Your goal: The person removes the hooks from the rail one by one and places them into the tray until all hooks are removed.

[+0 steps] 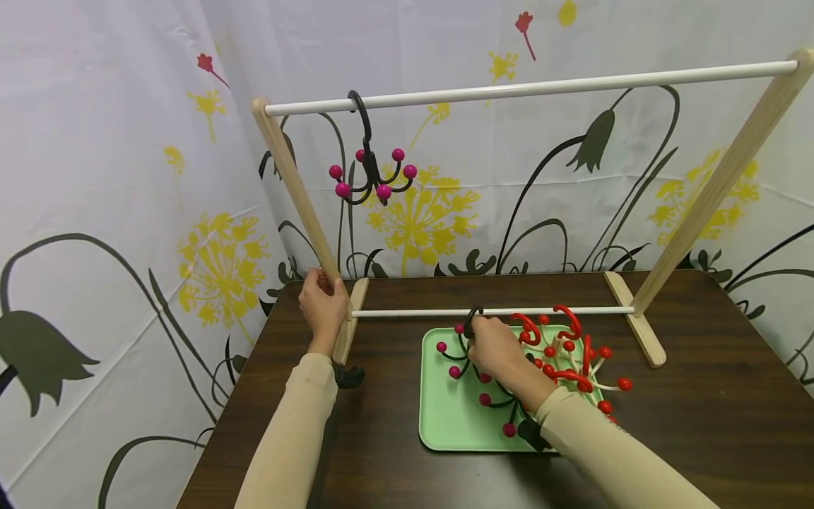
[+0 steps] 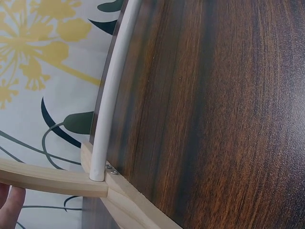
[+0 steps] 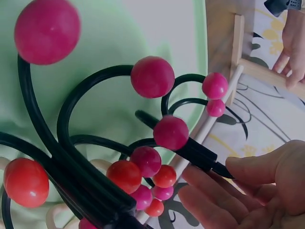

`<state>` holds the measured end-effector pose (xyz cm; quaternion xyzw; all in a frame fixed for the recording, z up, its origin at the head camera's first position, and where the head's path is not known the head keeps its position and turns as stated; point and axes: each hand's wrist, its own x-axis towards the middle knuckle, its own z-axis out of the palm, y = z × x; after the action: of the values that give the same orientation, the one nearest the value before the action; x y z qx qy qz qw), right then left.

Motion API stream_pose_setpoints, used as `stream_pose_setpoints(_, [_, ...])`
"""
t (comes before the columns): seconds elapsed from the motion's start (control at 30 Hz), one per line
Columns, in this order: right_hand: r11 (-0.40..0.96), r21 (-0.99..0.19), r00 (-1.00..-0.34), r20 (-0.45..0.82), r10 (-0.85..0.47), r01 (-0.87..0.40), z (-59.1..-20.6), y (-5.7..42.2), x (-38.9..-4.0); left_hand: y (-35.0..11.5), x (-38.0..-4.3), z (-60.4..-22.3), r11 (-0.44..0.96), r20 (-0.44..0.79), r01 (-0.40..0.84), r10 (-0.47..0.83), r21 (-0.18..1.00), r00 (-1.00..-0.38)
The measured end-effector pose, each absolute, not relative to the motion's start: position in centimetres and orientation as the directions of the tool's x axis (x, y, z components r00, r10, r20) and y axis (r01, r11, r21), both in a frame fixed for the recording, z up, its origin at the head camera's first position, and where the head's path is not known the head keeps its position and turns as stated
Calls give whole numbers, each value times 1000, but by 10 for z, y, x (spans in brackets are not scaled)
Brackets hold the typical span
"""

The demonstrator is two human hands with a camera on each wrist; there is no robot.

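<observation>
My left hand holds the left wooden upright of a rack, low down near its foot. Fingertips touch that upright in the left wrist view. Over the green tray, my right hand pinches the stem of a black multi-arm hook hanger with pink balls. The right wrist view has the thumb and fingers at the dark stem. Another black hanger with pink balls lies on the tray below my right wrist. A similar hanger hangs from the white top rod, towards its left end.
Red-hooked hangers with cream arms and red balls pile up on the tray's right side, some jutting past its edge. A lower white rod runs behind the tray. The right upright stands on a wooden foot. A patterned curtain hangs behind.
</observation>
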<state>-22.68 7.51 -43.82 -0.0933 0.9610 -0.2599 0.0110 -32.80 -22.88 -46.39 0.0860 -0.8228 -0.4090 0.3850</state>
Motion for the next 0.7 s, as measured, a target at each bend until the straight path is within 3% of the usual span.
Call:
stream_pose_setpoints(0.27, [826,-542,-987,52,-152,-156,-432,78,-225,-229,-329,-465,645,555,168,-461,746,-693])
stream_pose_setpoints(0.7, [859,-449,-967,56,-247,-245,-411,86,-221,-229,-328,-464,641,563,190,-447,744,-696])
